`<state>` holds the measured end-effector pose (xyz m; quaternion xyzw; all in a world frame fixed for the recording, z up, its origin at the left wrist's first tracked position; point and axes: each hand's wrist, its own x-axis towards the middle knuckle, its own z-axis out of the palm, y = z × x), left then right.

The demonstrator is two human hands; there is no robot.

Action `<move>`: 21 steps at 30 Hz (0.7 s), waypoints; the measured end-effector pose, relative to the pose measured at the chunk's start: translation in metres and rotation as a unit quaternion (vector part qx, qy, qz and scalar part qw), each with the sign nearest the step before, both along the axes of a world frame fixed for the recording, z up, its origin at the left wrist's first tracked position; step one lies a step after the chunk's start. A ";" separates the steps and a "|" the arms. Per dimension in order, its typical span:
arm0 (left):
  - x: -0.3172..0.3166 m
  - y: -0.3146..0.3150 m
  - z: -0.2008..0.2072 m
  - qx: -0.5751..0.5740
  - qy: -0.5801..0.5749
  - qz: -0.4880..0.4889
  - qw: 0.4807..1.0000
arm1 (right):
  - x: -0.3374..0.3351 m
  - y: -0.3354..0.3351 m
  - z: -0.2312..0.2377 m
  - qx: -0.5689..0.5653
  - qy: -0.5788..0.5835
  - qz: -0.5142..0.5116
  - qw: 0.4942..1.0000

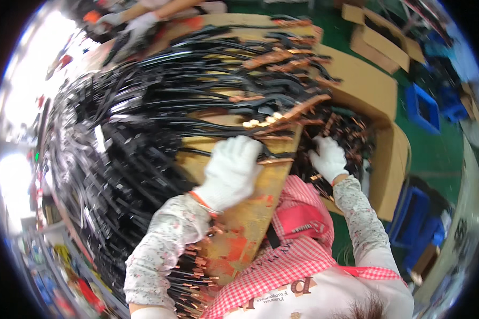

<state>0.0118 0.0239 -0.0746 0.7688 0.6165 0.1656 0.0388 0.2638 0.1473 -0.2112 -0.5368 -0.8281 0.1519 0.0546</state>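
We see many black cables [159, 103] stretched side by side over a worn yellow board [250, 207], their lengths massing into a dense, glossy heap on the left. Their right ends show bare copper [306, 107] — some bright with light. One copper end [279, 160] lies just right of the left hand [233, 173]. Around our right hand [329, 158], dark and coppery pieces [351, 133] jumble in a cardboard box [396, 170] — too blurred to separate.

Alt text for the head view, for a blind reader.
A person's white-gloved left hand is at black, copper-ended cables spread across a yellow table; the gloved right hand is over dark and copper pieces in an open cardboard box. Another person's gloved hands show at upper left.
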 end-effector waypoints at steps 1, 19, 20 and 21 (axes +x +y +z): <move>0.008 -0.005 0.000 0.031 -0.018 0.009 0.999 | -0.011 0.002 -0.030 -0.009 0.034 0.061 0.998; -0.093 -0.036 0.053 -0.122 0.282 -0.078 0.948 | 0.051 -0.022 0.015 -0.397 0.638 -0.398 0.527; -0.095 -0.035 0.057 -0.113 0.282 -0.083 0.949 | 0.054 -0.031 0.032 -0.446 0.622 -0.376 0.523; -0.096 -0.029 0.057 -0.078 0.229 -0.096 0.966 | 0.059 -0.039 0.043 -0.481 0.606 -0.358 0.522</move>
